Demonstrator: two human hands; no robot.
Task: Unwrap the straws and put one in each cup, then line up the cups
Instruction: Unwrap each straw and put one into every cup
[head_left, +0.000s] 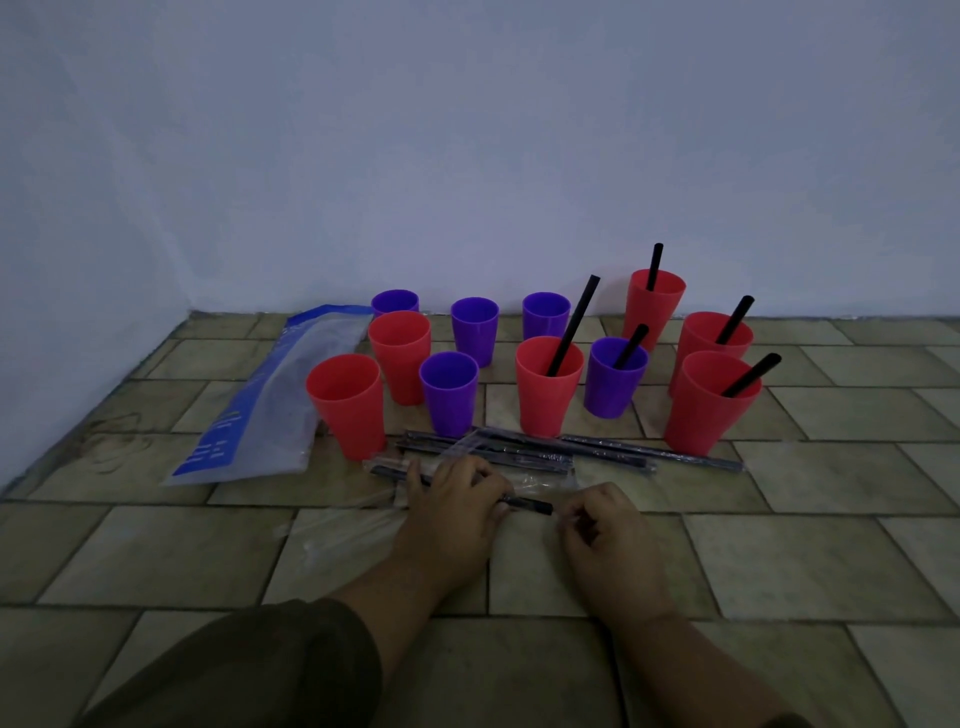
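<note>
left hand (457, 499) gripping straw (524, 503), right hand (605, 525) pinching

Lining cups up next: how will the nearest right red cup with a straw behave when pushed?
The red cup narrows toward its base, so probably tips if pushed high. Seemingly empty plastic, likely light. Its straw leans on the rim and may swing.

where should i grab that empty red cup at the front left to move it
Around the upper wall of the red cup, just under the rim, from its near left side. It stands upright and widens upward, so fingers should lock there; a purple cup crowds its right.
</note>
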